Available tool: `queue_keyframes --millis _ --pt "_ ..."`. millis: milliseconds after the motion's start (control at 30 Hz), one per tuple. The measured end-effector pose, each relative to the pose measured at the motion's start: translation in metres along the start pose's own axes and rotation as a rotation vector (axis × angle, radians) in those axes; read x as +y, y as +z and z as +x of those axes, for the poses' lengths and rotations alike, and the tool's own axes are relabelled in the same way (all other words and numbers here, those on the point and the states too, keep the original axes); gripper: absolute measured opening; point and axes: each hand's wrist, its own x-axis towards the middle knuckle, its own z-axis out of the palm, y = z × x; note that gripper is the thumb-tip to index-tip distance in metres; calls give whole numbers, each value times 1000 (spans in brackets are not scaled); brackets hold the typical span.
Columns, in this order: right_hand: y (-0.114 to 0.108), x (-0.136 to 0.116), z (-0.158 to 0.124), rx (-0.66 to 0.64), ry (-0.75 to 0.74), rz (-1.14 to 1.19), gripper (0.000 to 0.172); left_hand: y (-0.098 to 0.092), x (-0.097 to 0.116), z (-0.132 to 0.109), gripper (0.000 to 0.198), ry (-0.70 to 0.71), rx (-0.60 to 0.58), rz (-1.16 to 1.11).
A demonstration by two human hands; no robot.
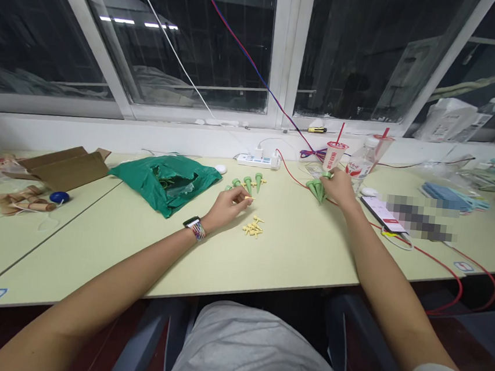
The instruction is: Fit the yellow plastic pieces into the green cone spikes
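My left hand (229,206) rests on the pale green table (293,254), fingers pinched on a small yellow piece (249,198). Just right of it lies a little pile of yellow pieces (253,228). Behind the hand stand several green cones (247,183), points down. My right hand (337,185) is farther right, closed around a green cone (318,191) and touching a bunch of the same cones. A watch with a patterned band sits on my left wrist.
A green plastic bag (167,180) lies left of the cones. A white power strip (258,161), two red drink cups (334,155), a water bottle, a phone (383,214) and red cables crowd the right. A cardboard box (68,165) and brown pieces sit far left.
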Motion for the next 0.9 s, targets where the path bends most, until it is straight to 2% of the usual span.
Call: queue_keyframes --millis 200,433,700,900 --pt "10 15 4 -91 28 -132 38 1 -4 0 27 -13 -3 22" --pt "17 24 9 -109 21 -78 41 0 -4 1 29 -12 -2 25" --pt "22 31 13 -157 82 36 53 2 -9 2 26 -7 -2 26" --pt "21 28 11 -134 39 -47 47 2 -8 2 25 -4 -6 37"
